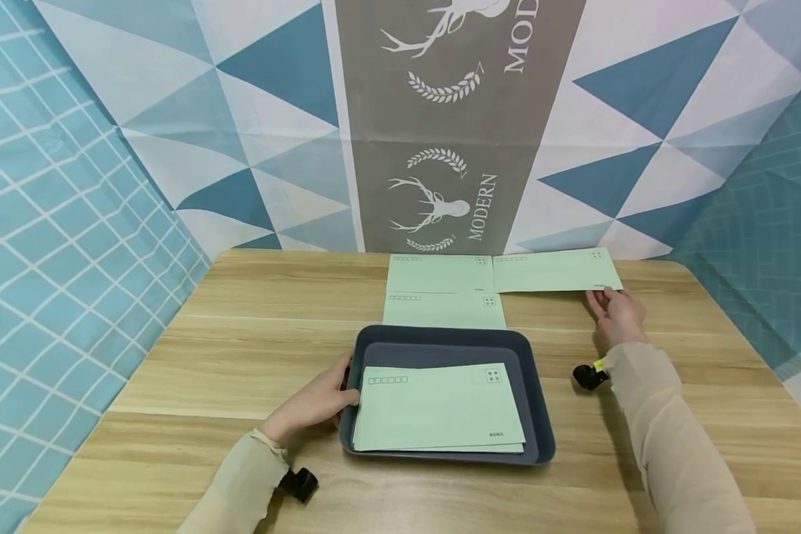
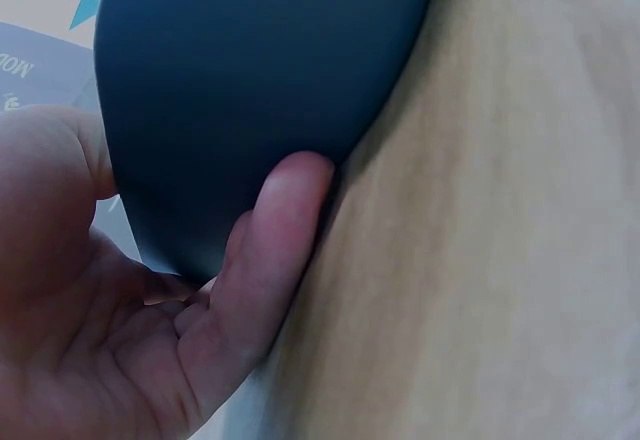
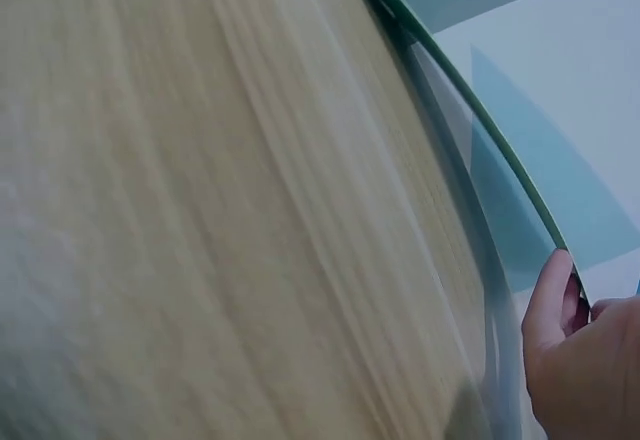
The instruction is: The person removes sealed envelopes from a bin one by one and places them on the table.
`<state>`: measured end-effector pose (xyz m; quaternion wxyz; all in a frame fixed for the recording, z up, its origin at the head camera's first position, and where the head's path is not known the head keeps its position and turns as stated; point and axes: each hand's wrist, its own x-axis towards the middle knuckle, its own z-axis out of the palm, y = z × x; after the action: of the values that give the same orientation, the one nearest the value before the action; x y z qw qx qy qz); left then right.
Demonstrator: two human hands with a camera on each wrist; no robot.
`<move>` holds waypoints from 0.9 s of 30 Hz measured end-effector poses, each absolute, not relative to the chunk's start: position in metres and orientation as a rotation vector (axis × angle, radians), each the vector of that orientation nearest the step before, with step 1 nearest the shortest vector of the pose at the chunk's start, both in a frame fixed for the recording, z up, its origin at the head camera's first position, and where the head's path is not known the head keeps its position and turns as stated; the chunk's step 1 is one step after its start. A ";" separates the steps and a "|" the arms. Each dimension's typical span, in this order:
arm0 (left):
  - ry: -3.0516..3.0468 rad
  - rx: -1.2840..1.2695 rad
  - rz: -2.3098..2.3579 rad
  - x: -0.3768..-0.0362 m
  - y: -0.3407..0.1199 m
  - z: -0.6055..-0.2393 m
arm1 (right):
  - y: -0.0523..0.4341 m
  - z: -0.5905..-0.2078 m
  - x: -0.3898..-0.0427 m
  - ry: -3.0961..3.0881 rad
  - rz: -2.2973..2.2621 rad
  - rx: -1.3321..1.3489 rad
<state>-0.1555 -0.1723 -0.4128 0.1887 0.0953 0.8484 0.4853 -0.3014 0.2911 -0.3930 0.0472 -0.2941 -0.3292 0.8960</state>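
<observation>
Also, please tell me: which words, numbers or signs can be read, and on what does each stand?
"MODERN": wall cloth, lower print.
"MOD": same cloth, upper print, cut by picture edge.
"MOD", upside down: wall cloth, left wrist view.
Envelopes: corner print too small to read.

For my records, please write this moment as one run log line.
left hand: grips tray | right hand: pinches rightmost envelope, near corner | in tray: envelope stack | beyond tray: two more envelopes
</observation>
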 end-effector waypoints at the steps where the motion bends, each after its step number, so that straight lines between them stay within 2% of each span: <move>1: 2.382 0.264 1.370 -0.156 -0.173 -0.413 | 0.291 -0.393 -0.302 -1.023 2.715 -0.908; 8: 2.374 0.285 1.374 -0.156 -0.174 -0.414 | 0.296 -0.395 -0.311 -1.082 2.579 -1.065; 13: 2.394 0.267 1.360 -0.155 -0.173 -0.413 | 0.297 -0.394 -0.311 -1.168 2.545 -1.062; 21: 2.385 0.267 1.371 -0.145 -0.165 -0.388 | 0.299 -0.395 -0.316 -1.282 2.504 -1.080; 27: 2.409 0.224 1.357 -0.153 -0.169 -0.406 | 0.307 -0.398 -0.323 -1.220 2.626 -1.085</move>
<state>-0.1526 -0.1685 -0.4060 0.1826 0.0794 0.8538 0.4810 -0.3234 0.3072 -0.3982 0.0246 -0.3506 -0.3944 0.8491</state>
